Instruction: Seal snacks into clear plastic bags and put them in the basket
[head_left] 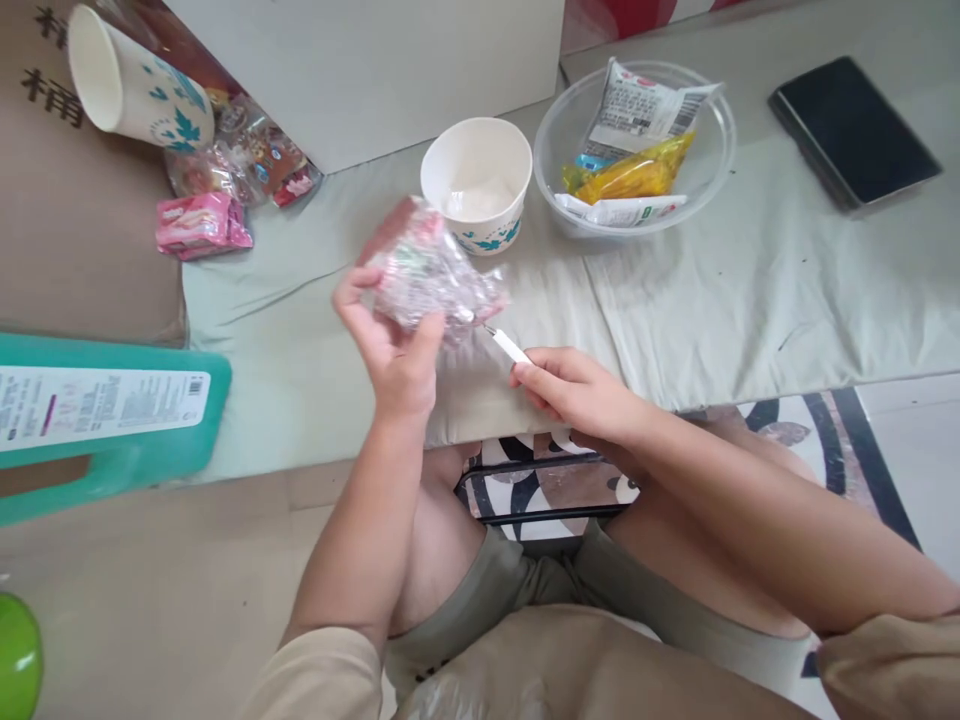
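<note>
My left hand [397, 345] is closed on a crinkled, shiny plastic packet [431, 265] with pink and red patches, tilted up above the cloth; motion blurs it and its contents cannot be made out. In my right hand [574, 390] is a slim white-handled tool [510, 346], gripped between thumb and fingers. The tool's thin metal tip is at the packet's lower right edge; whether it has gone in cannot be told. Just behind the packet stands a white paper bowl [480, 170] with blue-green leaf prints, partly covered by it.
A clear plastic bowl [551, 190] holds several sachets, one of them yellow [637, 172]. A dark phone-like slab [855, 130] lies at right. At left are a tipped paper cup [139, 85], a pink packet [202, 225], other snack packs and a green jug [214, 400].
</note>
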